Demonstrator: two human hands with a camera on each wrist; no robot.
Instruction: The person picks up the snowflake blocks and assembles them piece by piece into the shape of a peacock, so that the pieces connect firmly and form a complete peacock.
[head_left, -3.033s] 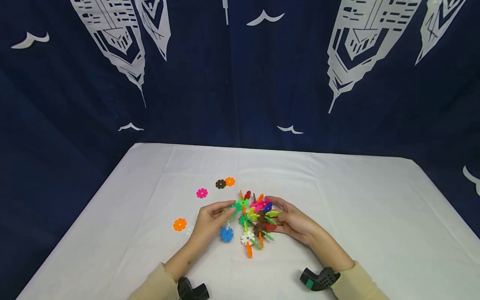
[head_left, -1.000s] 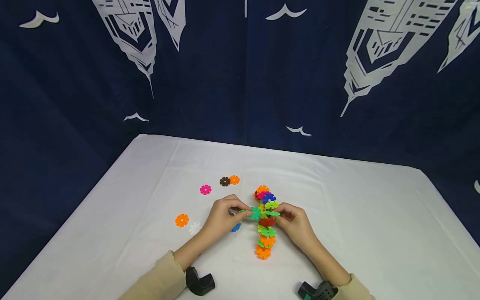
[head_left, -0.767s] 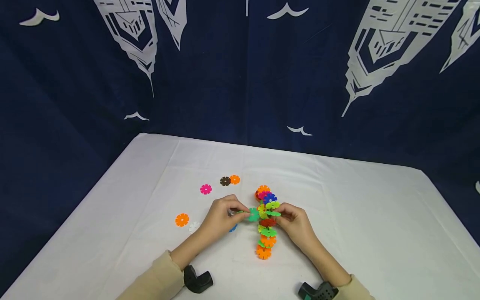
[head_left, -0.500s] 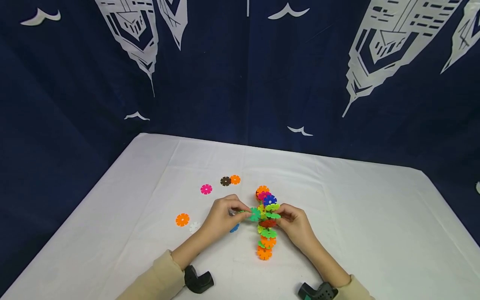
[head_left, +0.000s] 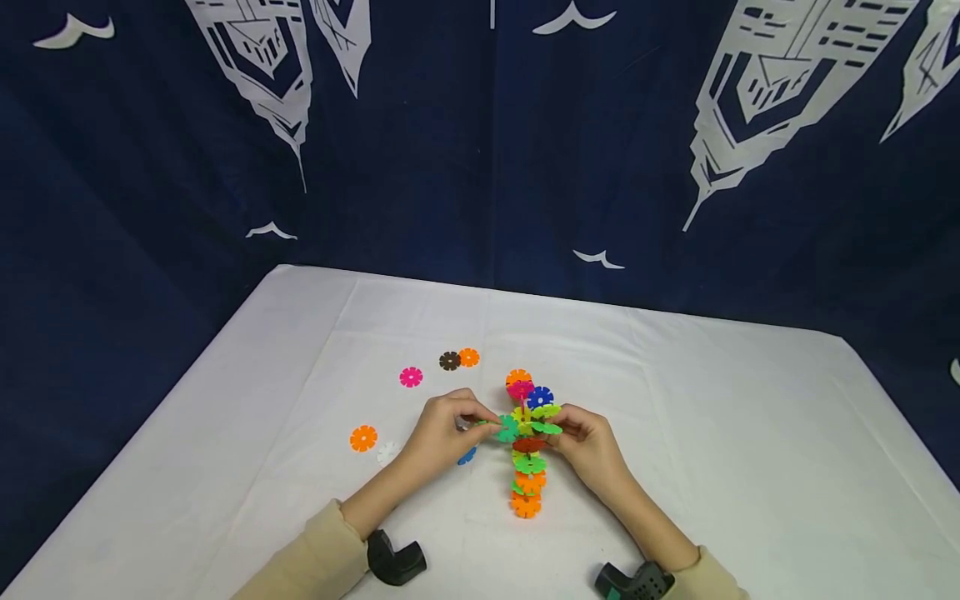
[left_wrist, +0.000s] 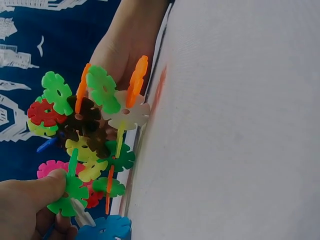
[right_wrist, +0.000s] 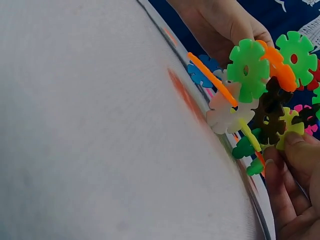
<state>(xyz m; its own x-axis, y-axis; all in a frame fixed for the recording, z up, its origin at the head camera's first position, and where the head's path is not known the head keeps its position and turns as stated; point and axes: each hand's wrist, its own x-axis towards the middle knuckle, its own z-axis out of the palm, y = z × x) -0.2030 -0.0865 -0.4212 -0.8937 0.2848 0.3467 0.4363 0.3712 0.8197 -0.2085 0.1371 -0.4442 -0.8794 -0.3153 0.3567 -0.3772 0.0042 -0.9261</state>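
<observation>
Between the two hands, above the table, is a cluster of notched plastic discs [head_left: 529, 465] slotted together in many colours. My left hand [head_left: 450, 429] pinches a green notched disc [left_wrist: 69, 195] at the cluster's left side. A white disc [left_wrist: 81, 212] and a blue disc [left_wrist: 106, 227] hang by that hand in the left wrist view. Whether the pinched disc is slotted into the cluster, I cannot tell. My right hand [head_left: 588, 446] holds the cluster from the right, thumb on a yellow disc [right_wrist: 290, 127] in the right wrist view.
Loose discs lie on the white table [head_left: 712, 417], left of the cluster: an orange one [head_left: 363, 438], a whitish one [head_left: 387, 452], a pink one [head_left: 411, 377], and a brown one [head_left: 449, 361] touching another orange one [head_left: 469, 357]. A dark blue curtain [head_left: 420, 183] hangs behind.
Since three seconds ago, the cluster has been turned from a wide spread to a narrow column, and the left hand has come right towards it. Over the last second the cluster has tilted slightly.
</observation>
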